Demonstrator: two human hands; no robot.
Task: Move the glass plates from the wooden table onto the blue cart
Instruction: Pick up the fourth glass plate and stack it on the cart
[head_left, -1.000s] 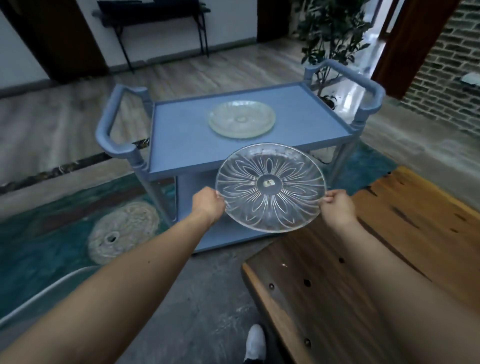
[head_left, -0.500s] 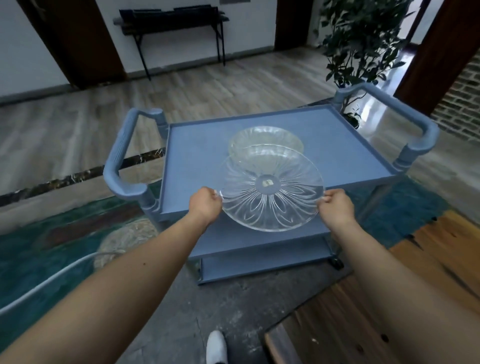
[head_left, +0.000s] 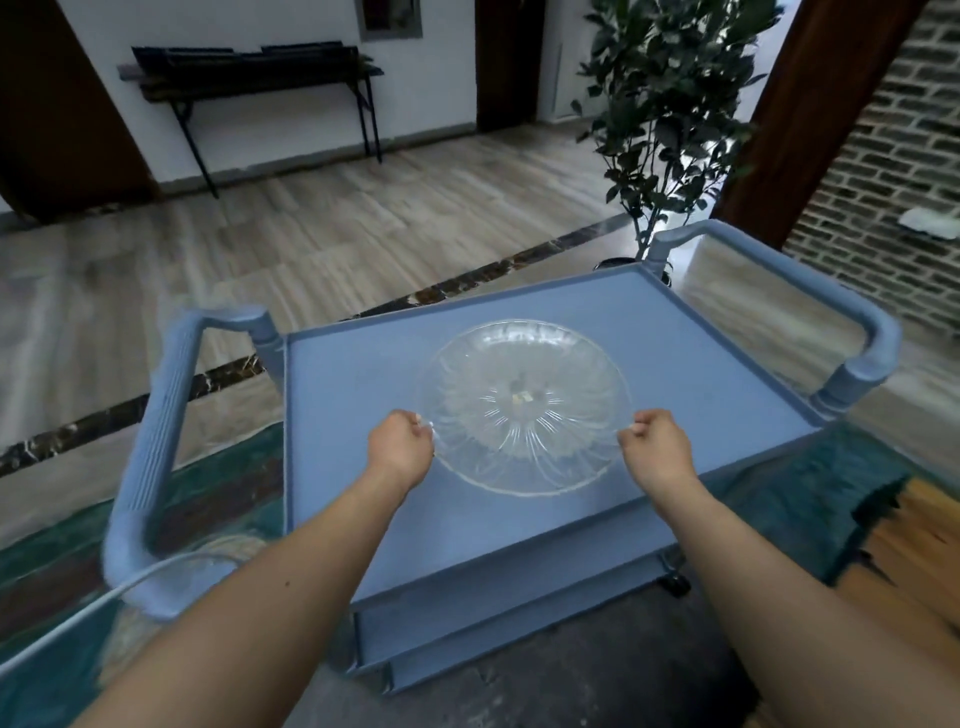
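Observation:
A clear glass plate with a cut flower pattern hangs low over the top shelf of the blue cart. My left hand pinches its left rim and my right hand pinches its right rim. Through the held plate I make out a second glass plate lying on the shelf right beneath it; whether the two touch I cannot tell. A corner of the wooden table shows at the right edge.
The cart has grey-blue handles at its left and right ends and a lower shelf. A potted plant stands behind the cart. A teal rug lies under it, a white cable runs at lower left.
I have stepped closer to the cart and carried the plate forward and down, from its near edge to over the plate lying on the top shelf. The wooden table has slid out to the right.

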